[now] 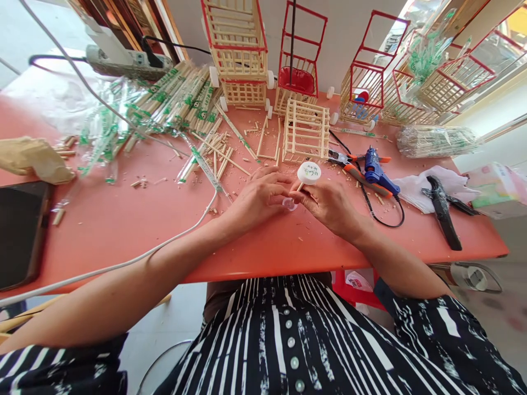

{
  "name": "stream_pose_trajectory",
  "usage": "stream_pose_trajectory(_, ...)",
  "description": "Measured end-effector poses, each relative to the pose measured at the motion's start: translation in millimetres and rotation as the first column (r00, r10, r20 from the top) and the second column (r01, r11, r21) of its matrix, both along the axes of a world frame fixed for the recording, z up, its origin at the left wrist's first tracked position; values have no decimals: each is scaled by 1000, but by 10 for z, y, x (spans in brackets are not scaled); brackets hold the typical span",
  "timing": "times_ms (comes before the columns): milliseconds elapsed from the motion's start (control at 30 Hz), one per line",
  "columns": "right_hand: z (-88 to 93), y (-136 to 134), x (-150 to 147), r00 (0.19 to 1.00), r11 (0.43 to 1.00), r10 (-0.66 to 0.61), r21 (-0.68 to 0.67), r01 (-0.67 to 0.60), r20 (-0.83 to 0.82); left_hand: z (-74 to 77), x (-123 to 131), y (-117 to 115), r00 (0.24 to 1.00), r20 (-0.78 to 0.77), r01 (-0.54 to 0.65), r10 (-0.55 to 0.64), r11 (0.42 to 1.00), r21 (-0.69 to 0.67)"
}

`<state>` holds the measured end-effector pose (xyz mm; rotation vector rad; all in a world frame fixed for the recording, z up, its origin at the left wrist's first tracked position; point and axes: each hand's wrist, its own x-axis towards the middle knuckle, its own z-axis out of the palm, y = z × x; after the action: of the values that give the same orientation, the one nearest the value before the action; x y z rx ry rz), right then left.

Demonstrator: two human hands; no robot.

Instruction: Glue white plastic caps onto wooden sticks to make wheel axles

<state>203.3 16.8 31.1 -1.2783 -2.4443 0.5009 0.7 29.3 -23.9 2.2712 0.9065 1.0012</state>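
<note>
Near the middle of the red table (255,247), my right hand (329,206) pinches a short wooden stick (301,186) with a round white cap (308,172) at its upper end. My left hand (263,195) rests on the table just to the left, its fingers apart. Between the two hands, a small clear ring-like piece (290,204) lies by the left fingertips; whether they touch it is unclear. Behind the hands stands a small frame of pale sticks (307,131). Right of it are pliers (362,176) and a blue glue gun (377,171).
Stick carts with red edging (236,55) line the back. Wrapped chopsticks (185,99) and loose sticks (222,156) lie at the back left. A white cable (164,243) crosses the left side near a dark tablet (22,236). A black clamp (442,211) lies right.
</note>
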Motion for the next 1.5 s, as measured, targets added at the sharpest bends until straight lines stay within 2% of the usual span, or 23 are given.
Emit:
stream_pose_trajectory(267, -25, 15, 20, 1000, 1000, 22, 19, -22, -10, 72, -49, -4, 999, -9, 33, -33, 999, 22)
stream_pose_trajectory(433, -68, 24, 34, 999, 996, 39, 79, -39, -11, 231, -101, -25, 998, 63, 17, -11, 996, -91)
stream_pose_trajectory(533, -69, 21, 34, 999, 995, 39, 92, -36, -29, 278, -112, -40, 997, 79, 1, 10, 989, -145)
stream_pose_trajectory(767, -43, 21, 47, 998, 993, 26, 115, -19, -62, 231, -103, -42, 994, 70, -68, 80, 985, -156)
stream_pose_trajectory(1067, -46, 20, 47, 995, 993, 43, 115, -32, -92, 139, -37, -41, 991, 107, -63, 81, 984, -167)
stream_pose_trajectory(1200, -46, 19, 37, 995, 993, 52, 112, -42, -90, 92, -1, -13, 988, 133, -63, 81, 989, -132)
stream_pose_trajectory(1500, -51, 9, 14, 996, 992, 31, 126, -20, -79, 85, 22, -10, 985, 147, -79, 94, 991, -106)
